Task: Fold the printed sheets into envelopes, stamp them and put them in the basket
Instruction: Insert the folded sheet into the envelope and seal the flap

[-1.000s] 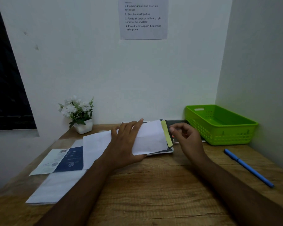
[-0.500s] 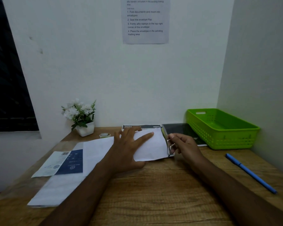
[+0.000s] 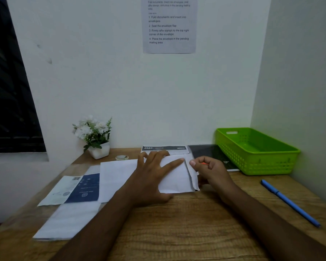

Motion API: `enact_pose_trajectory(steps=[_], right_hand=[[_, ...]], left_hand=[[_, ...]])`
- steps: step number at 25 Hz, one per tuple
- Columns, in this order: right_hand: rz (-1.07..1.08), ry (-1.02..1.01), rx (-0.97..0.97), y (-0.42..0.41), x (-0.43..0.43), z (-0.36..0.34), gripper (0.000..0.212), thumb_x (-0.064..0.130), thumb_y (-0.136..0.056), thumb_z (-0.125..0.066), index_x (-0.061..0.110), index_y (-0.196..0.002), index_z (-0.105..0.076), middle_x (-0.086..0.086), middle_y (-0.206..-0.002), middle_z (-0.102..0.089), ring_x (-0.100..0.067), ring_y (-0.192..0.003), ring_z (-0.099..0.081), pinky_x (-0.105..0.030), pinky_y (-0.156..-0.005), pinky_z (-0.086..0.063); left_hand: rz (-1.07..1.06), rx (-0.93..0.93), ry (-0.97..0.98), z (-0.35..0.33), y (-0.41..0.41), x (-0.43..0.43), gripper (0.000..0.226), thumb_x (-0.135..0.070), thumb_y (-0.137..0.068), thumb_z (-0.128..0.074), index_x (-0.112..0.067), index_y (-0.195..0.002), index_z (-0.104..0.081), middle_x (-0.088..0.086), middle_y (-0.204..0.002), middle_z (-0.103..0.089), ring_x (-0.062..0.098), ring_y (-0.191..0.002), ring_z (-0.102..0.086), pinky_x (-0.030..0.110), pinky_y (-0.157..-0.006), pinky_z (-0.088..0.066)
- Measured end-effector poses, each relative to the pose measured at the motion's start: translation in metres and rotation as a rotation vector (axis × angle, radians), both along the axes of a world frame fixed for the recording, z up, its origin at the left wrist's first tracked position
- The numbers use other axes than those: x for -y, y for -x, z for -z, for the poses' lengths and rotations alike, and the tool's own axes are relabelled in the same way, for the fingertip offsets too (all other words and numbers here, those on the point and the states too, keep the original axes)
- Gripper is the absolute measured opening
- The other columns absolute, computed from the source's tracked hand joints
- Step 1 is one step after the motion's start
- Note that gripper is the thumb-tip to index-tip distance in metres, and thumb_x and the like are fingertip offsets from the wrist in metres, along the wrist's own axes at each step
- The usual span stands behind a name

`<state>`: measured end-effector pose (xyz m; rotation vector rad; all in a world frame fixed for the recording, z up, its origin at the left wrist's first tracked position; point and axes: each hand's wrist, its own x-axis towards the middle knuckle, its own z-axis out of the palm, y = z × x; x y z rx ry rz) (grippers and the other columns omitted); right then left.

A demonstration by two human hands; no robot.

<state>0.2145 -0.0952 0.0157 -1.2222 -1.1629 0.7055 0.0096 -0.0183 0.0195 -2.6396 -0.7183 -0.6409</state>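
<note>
— What are the hands doing?

— The left hand (image 3: 151, 178) lies flat on the white paper envelope (image 3: 177, 183) with its fingers spread wide. It presses the envelope down. The right hand (image 3: 212, 171) has its fingers curled, right at the envelope's flap (image 3: 193, 178). I cannot tell if it pinches the flap or only touches it.

— Where is the envelope?

— On the brown wooden tabletop (image 3: 186, 227), in the middle, closer to the far edge. The flap at its right end looks folded over, but a bit lifted.

— So how do you close it well?

— I think you press down with the left hand so the envelope does not slide. Then you rub along the flap from one end to the other, so it sticks flat with no bumps.

— What could go wrong?

— The flap could stick crooked or get a crease.

— And after that?

— Stamping comes next, I think. Then it goes in the green plastic basket (image 3: 262, 165) at the far right corner. More printed paper sheets (image 3: 73, 191) lie toward the left edge. A blue pen (image 3: 290, 202) lies near the right edge.
</note>
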Motion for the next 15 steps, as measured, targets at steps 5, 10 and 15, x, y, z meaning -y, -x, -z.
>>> enact_pose_trajectory(steps=[5,10,15], right_hand=[[0.046,-0.032,0.013,0.008,0.000,0.001,0.031,0.022,-0.087,-0.068,-0.008,-0.088,-0.059,-0.023,-0.070,-0.058,-0.018,-0.045,-0.052,-0.023,-0.038,-0.043],[-0.020,-0.021,-0.021,0.012,0.002,0.002,0.013,0.020,-0.086,-0.069,0.008,-0.091,-0.066,-0.014,-0.067,-0.063,-0.016,-0.051,-0.057,-0.022,-0.041,-0.044],[-0.225,0.037,0.009,0.013,0.005,0.003,0.016,0.011,-0.087,-0.066,0.008,-0.103,-0.066,-0.009,-0.087,-0.075,-0.021,-0.076,-0.071,-0.027,-0.057,-0.056]], left_hand=[[0.037,-0.001,-0.055,-0.001,-0.007,0.004,0.098,-0.072,-0.068,-0.053,-0.036,-0.148,-0.009,0.003,-0.146,-0.030,0.022,-0.132,-0.029,0.050,-0.108,-0.018],[0.026,0.028,-0.149,0.002,-0.009,-0.001,0.095,-0.076,-0.065,-0.049,-0.030,-0.145,-0.027,0.006,-0.137,-0.042,0.020,-0.123,-0.032,0.053,-0.100,-0.033],[-0.032,0.068,-0.196,0.000,-0.006,-0.003,0.095,-0.073,-0.062,-0.054,-0.026,-0.143,-0.035,0.009,-0.132,-0.048,0.023,-0.119,-0.040,0.052,-0.093,-0.039]])
